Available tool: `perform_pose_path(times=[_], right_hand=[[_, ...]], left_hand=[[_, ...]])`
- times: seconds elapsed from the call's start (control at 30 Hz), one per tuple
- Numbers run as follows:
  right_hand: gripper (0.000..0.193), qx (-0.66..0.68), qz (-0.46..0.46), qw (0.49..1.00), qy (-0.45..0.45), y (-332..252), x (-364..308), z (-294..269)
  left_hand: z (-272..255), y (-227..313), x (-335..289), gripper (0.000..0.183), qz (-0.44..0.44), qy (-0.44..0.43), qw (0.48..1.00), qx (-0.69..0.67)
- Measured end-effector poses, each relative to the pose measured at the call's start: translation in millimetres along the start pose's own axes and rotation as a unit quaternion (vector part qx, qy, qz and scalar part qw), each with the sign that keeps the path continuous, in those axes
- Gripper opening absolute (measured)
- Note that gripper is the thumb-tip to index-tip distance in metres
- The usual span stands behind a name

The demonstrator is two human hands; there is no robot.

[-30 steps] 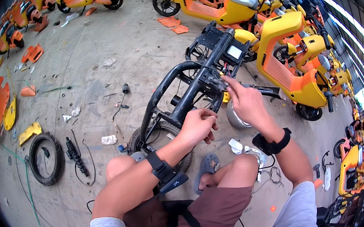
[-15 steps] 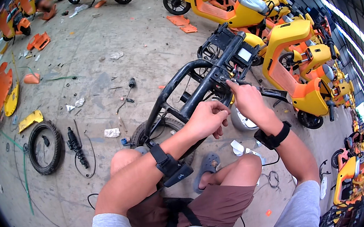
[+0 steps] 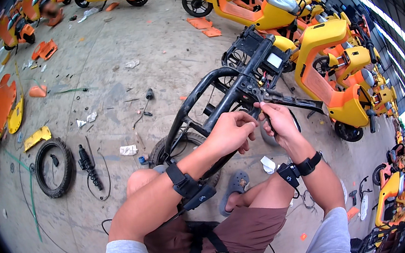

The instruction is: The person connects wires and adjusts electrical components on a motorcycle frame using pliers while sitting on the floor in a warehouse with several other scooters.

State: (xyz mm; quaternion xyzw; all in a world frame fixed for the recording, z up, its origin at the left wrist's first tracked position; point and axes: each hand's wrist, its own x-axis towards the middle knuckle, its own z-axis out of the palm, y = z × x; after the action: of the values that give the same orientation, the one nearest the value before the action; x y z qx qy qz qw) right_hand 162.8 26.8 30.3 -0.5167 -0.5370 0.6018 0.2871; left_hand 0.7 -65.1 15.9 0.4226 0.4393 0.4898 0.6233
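Observation:
A stripped black scooter frame (image 3: pixel 220 105) lies on the floor before me. My left hand (image 3: pixel 233 132) is over its near part, fingers curled in toward the thumb; whatever they hold, if anything, is hidden. Just to its right, my right hand (image 3: pixel 281 121) is closed around a slim dark tool (image 3: pixel 268 123) whose exact kind I cannot make out. Its fingertips are close to the frame's joint, near a dark coil spring (image 3: pixel 274 93) and exposed wires. A wheel (image 3: pixel 165 149) shows partly behind my left forearm.
On the left lie a loose tyre (image 3: pixel 41 179), a shock absorber (image 3: pixel 87 165) and orange and yellow panels (image 3: pixel 39 137). Yellow scooters (image 3: pixel 322 58) stand in rows at the right and back. White scraps (image 3: pixel 128 150), cables and small parts litter the concrete floor.
My right hand has drawn back a little from the frame's joint and turned, so the dark tool in it now shows. My left hand stays almost in place.

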Motion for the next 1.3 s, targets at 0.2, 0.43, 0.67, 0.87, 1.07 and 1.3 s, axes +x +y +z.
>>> perform_pose_path(times=[0.2,0.43,0.67,0.87,1.07,1.3], right_hand=[[0.031,0.013,0.020,1.000,0.016,3.4,11.8,-4.0],[0.035,0.031,0.085,0.996,-0.015,0.2,15.7,-14.4],[0.033,0.225,0.103,0.968,0.046,19.5,5.3,35.5],[0.050,0.397,0.098,0.910,0.068,17.8,44.5,120.9],[0.046,0.343,-0.039,0.936,0.068,30.4,57.2,127.2],[0.028,0.125,-0.141,0.982,0.008,37.5,-2.5,62.0]], left_hand=[[2.3,-3.5,2.1,0.020,-0.001,-0.012,1.000,0.018],[6.2,-1.8,-2.1,0.019,-0.010,-0.022,1.000,0.013],[-1.4,13.2,-12.9,0.020,0.030,-0.014,0.999,-0.035],[-21.1,25.2,-12.7,0.016,0.176,0.146,0.969,-0.090],[-25.8,23.3,-15.4,0.017,0.135,0.143,0.979,-0.054],[-19.9,21.8,-18.2,0.016,0.110,0.116,0.986,-0.047]])
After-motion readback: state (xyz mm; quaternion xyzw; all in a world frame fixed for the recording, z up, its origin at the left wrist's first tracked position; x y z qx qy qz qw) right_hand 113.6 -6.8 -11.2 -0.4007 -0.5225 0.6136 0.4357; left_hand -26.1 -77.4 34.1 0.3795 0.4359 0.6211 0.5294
